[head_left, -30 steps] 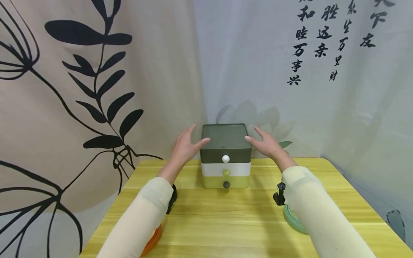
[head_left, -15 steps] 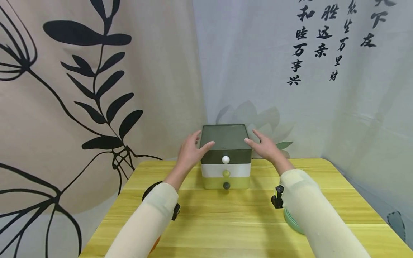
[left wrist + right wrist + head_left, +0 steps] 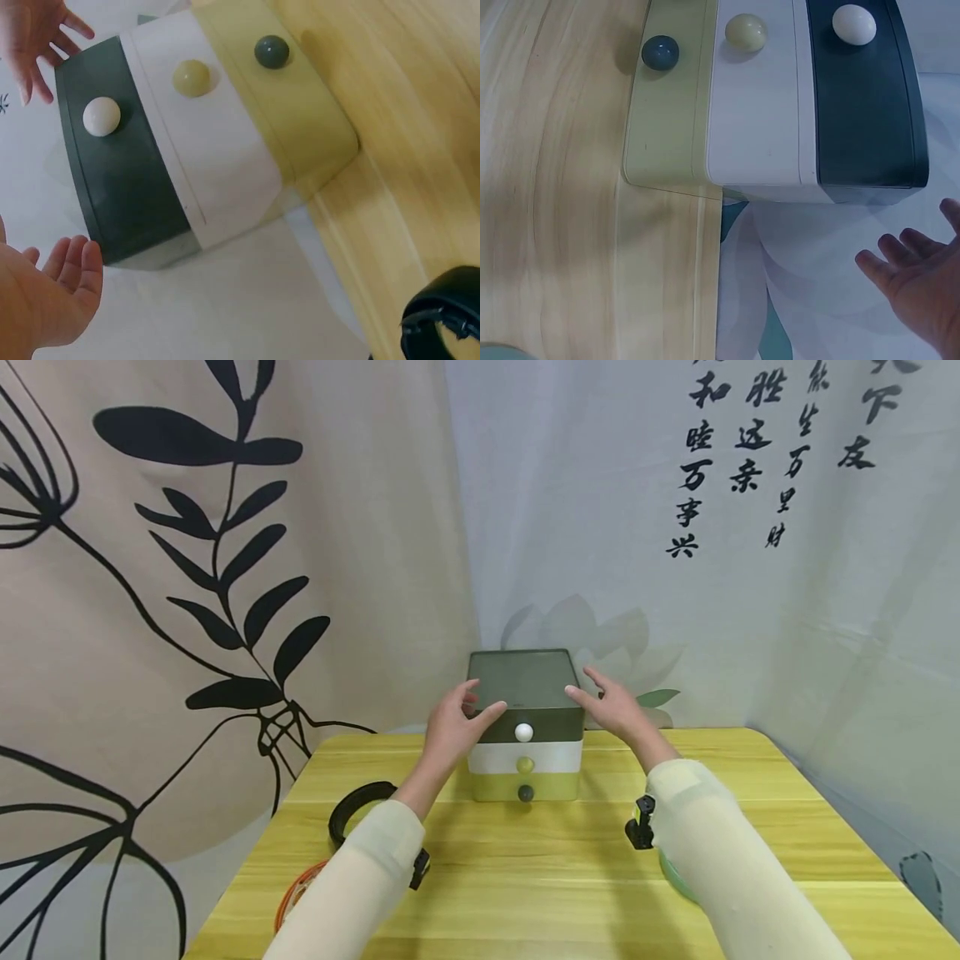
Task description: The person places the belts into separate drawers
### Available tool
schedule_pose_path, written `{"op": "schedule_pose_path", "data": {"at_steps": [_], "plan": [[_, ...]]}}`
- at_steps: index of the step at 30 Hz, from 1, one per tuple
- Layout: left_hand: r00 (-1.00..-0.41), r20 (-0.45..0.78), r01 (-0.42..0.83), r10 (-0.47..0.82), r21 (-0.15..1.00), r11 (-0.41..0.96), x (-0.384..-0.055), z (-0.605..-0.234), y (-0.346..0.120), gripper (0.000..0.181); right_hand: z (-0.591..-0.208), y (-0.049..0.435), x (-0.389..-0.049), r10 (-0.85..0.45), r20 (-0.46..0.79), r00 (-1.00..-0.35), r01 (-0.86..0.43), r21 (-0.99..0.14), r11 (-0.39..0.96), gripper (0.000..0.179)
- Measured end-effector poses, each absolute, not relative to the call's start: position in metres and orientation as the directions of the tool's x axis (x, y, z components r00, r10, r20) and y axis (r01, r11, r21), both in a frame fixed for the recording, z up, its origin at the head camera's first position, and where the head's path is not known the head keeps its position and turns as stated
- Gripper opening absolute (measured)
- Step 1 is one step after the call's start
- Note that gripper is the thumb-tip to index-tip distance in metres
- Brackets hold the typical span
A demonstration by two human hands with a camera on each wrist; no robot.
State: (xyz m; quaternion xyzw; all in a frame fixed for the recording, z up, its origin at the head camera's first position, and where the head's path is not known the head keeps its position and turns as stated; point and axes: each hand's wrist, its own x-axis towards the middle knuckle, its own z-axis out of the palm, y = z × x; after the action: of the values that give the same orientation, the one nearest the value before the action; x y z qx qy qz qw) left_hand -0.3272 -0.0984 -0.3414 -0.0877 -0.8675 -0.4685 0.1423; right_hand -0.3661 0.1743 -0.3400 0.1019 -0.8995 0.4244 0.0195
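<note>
A small three-drawer storage box (image 3: 522, 756) stands at the table's back edge, with a dark green top drawer, a white middle one and a yellow-green bottom one. Each drawer front bears a round knob, and all are closed. My left hand (image 3: 453, 727) is at the box's left front corner, thumb and fingers spread apart; whether it touches the box I cannot tell. To the right of the top drawer my right hand (image 3: 618, 708) is held with fingers extended. The right wrist view shows a gap between the right hand (image 3: 926, 281) and the dark drawer (image 3: 870, 112).
On the left of the table lie a black ring-shaped thing (image 3: 339, 820) and an orange ring (image 3: 288, 897), partly behind the left sleeve. A green ring (image 3: 675, 878) is mostly hidden by the right sleeve. A printed cloth (image 3: 390, 527) hangs behind the table.
My left hand has moved right and slightly down, to the box's corner. The right hand has shifted a little left and down. The black ring has come into view beside the left sleeve.
</note>
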Motion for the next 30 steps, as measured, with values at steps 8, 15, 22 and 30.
{"op": "schedule_pose_path", "data": {"at_steps": [8, 15, 22, 30], "plan": [[-0.948, 0.319, 0.284, 0.004, 0.837, 0.468, -0.326, -0.354, -0.093, 0.067, -0.345, 0.173, -0.367, -0.171, 0.109, -0.979, -0.191, -0.779, 0.597, 0.081], [-0.947, 0.322, 0.294, 0.007, 0.858, 0.421, -0.328, -0.366, -0.090, 0.064, -0.348, 0.171, -0.368, -0.168, 0.102, -0.981, -0.182, -0.791, 0.584, 0.080], [-0.944, 0.329, 0.303, 0.005, 0.863, 0.405, -0.325, -0.378, -0.084, 0.060, -0.353, 0.171, -0.368, -0.172, 0.090, -0.981, -0.170, -0.828, 0.535, 0.082], [-0.946, 0.325, 0.297, -0.009, 0.875, 0.382, -0.327, -0.391, -0.073, 0.057, -0.362, 0.171, -0.371, -0.165, 0.094, -0.982, -0.165, -0.853, 0.495, 0.082]]}}
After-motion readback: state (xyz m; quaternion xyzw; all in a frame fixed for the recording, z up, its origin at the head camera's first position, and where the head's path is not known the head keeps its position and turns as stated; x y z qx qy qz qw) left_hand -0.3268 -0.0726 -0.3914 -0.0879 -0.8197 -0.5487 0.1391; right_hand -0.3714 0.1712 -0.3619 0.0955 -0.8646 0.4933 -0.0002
